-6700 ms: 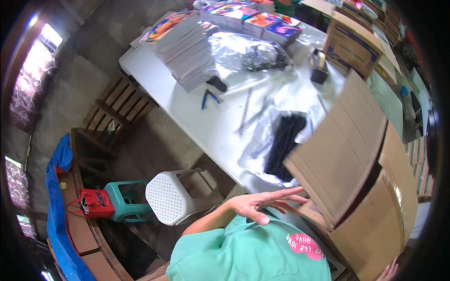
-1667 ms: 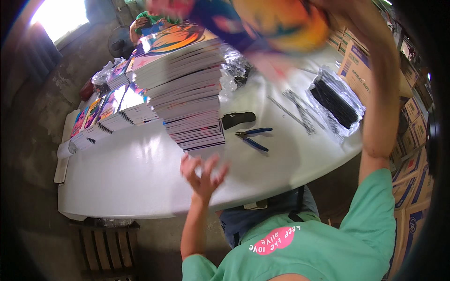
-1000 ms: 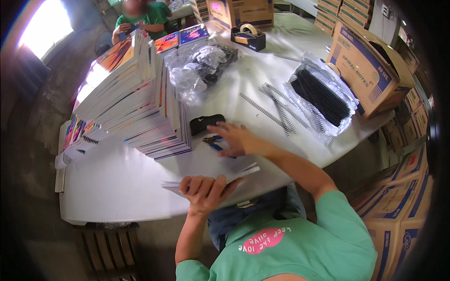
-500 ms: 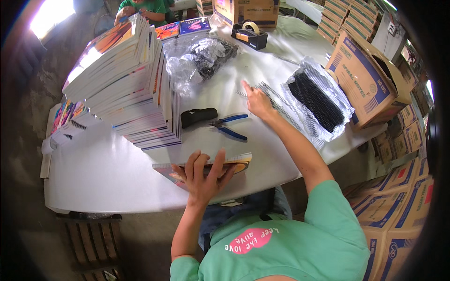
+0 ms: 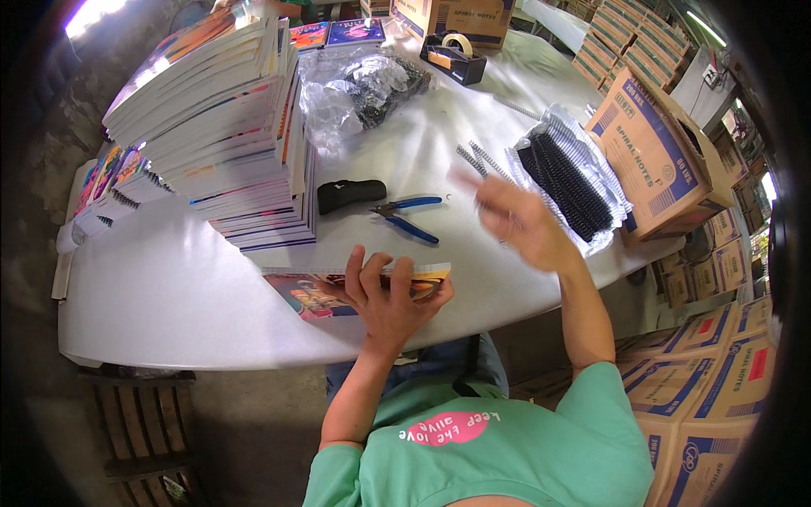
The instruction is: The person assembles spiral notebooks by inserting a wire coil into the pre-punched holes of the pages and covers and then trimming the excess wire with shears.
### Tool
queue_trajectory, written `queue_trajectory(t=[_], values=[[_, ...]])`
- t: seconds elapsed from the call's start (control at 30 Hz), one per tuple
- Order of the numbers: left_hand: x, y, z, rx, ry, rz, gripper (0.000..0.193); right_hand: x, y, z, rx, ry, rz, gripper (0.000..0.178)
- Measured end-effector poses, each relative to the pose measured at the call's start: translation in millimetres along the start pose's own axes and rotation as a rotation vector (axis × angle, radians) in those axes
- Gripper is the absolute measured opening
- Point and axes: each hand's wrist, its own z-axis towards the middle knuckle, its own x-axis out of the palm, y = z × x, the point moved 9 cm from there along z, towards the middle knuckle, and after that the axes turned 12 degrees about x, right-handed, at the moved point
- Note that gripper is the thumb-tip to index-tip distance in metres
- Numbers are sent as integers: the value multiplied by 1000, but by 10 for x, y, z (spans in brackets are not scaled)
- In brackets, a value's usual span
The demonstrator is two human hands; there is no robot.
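Observation:
My left hand (image 5: 384,296) grips a notebook (image 5: 314,296) with a colourful cover at the table's near edge. The notebook stands tilted, its white page edge facing up, and my fingers wrap over that edge. My right hand (image 5: 525,226) hangs above the table, right of the blue-handled cutting pliers (image 5: 412,221). Its fingers are smeared by motion, so whether it holds anything cannot be made out. Just beyond it lie loose spiral coils (image 5: 483,159). A thick bundle of black coils (image 5: 568,186) rests in white wrapping (image 5: 610,182) to the right.
A tall pile of notebooks or loose books (image 5: 245,144) rises at left, near some coil-bound ones (image 5: 118,190). Beside the pliers lies a black case-like object (image 5: 351,194). Farther back are a clear plastic bag (image 5: 338,93), a tape dispenser (image 5: 454,57) and an open carton (image 5: 650,156).
My right hand has drawn back from the loose coils toward me, and fewer coils show there now. My left hand still holds the notebook, whose cover shows more.

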Motion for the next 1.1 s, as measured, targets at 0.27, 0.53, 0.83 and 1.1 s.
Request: queue_trajectory(t=[0.27, 0.53, 0.83, 1.1], values=[[-12, 60, -84, 10, 27, -102, 38, 293, -194, -392, 171, 32, 110, 30], [-40, 82, -79, -23, 31, -169, 34, 417, -146, -299, 196, 67, 279, 21], [-92, 60, -8, -27, 26, -168, 32, 383, -93, -274, 156, 78, 161, 16], [-126, 65, 21, -52, 27, -155, 29, 462, -121, -270, 145, 177, 209, 17]])
